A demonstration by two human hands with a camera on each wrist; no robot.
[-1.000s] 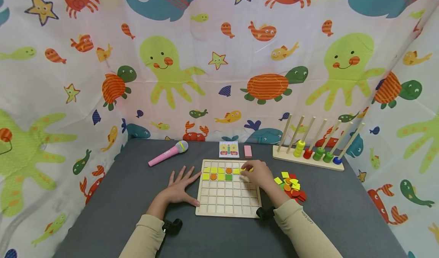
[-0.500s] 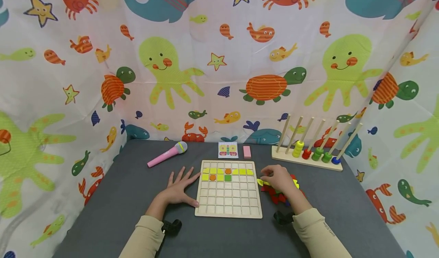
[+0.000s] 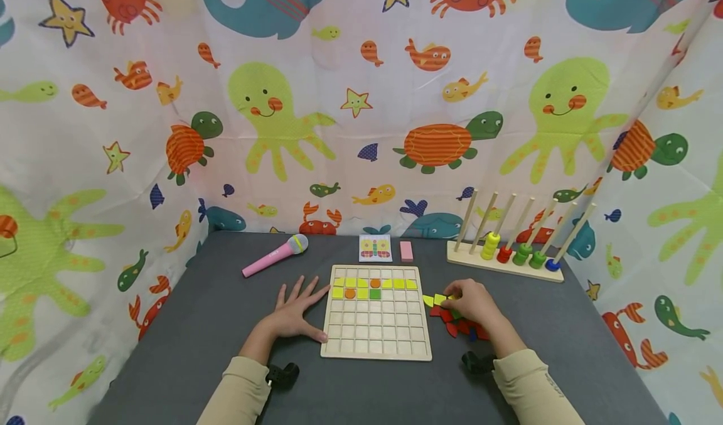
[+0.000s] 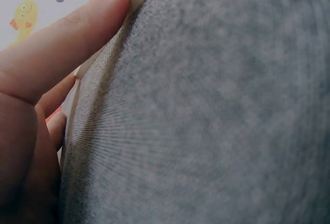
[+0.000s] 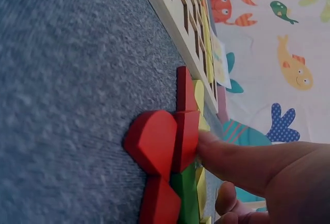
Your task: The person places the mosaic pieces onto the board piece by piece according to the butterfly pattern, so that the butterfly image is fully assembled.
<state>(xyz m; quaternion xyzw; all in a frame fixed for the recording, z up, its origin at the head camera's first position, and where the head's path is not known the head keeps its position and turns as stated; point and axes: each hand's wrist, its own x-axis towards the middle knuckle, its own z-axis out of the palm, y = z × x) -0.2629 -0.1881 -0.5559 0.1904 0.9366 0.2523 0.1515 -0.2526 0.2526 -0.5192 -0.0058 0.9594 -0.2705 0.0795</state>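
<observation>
My left hand (image 3: 292, 315) lies with spread fingers at the left side of a wooden grid board (image 3: 375, 334). Its thumb touches the board's edge, as the left wrist view also shows. Yellow squares (image 3: 399, 284), orange discs (image 3: 375, 283) and a green square (image 3: 375, 294) sit in the board's upper two rows. My right hand (image 3: 473, 301) is over a pile of loose tiles right of the board, its fingertips at yellow tiles (image 3: 439, 299). In the right wrist view its thumb touches the pile beside red tiles (image 5: 154, 139) and a green tile (image 5: 186, 193). Whether it pinches a tile is hidden.
Behind the board lie a butterfly pattern card (image 3: 375, 248) and a pink eraser-like block (image 3: 406, 251). A pink toy microphone (image 3: 275, 256) rests back left. A wooden peg stand (image 3: 505, 262) with coloured rings stands back right, before a printed curtain (image 3: 339, 130).
My right hand has gone from the board's upper right to the tile pile, then slightly further right. A yellow square now fills the top row's right end. My left hand stays put.
</observation>
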